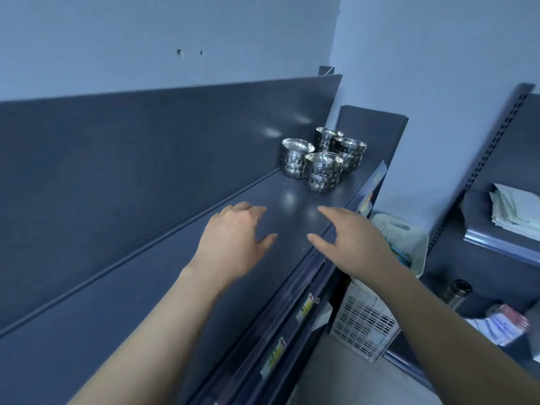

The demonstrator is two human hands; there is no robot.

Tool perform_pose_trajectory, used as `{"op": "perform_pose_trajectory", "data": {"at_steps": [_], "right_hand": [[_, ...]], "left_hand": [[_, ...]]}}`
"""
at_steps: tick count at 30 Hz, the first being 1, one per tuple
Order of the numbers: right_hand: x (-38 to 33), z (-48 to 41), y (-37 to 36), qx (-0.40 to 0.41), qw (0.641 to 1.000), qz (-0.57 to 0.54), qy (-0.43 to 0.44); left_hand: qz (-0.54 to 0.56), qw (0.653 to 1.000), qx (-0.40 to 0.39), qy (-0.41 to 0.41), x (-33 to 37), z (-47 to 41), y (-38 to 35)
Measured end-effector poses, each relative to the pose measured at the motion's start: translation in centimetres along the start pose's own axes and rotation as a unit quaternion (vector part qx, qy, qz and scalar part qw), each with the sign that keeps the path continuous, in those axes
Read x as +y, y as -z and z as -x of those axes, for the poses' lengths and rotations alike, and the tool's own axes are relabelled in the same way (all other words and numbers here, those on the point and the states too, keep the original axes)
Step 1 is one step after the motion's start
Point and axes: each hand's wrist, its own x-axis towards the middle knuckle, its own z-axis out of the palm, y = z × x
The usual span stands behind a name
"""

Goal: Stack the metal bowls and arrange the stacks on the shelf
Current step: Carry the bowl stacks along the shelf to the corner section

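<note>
Several stacks of shiny metal bowls stand close together at the far right end of the dark shelf point(163, 276). The nearest stack point(323, 172) is at the front, another stack point(295, 157) sits to its left by the back panel, and two more point(349, 153) stand behind. My left hand point(233, 238) hovers over the shelf, fingers relaxed and empty. My right hand point(353, 241) hovers above the shelf's front edge, fingers straight and empty. Both hands are well short of the bowls.
A white plastic basket point(397, 238) and a slotted white crate point(362, 325) sit below the shelf's right end. Another shelf unit on the right holds folded papers point(514, 211), a dark flask point(457, 290) and packets point(505, 323). Price tags line the shelf's front rail.
</note>
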Motion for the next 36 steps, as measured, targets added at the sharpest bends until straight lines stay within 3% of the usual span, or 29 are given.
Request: {"op": "perform_pose_trajectory", "data": {"at_steps": [13, 21, 30, 36], "right_hand": [[15.7, -16.0, -2.0, 0.002, 0.999, -0.047, -0.014], [24.5, -25.3, -5.1, -0.066, 0.987, -0.136, 0.047], [27.7, -29.9, -8.8, -0.133, 0.954, -0.256, 0.078], [27.6, -30.1, -9.7, -0.115, 0.937, -0.321, 0.070]], "left_hand": [[0.033, 0.998, -0.040, 0.027, 4.5, -18.4, -10.4], [0.191, 0.971, -0.056, 0.135, 5.9, -27.7, -17.9], [0.276, 0.949, -0.018, 0.149, 5.5, -31.3, -22.3], [0.292, 0.945, 0.007, 0.150, 5.7, -31.3, -22.6]]}}
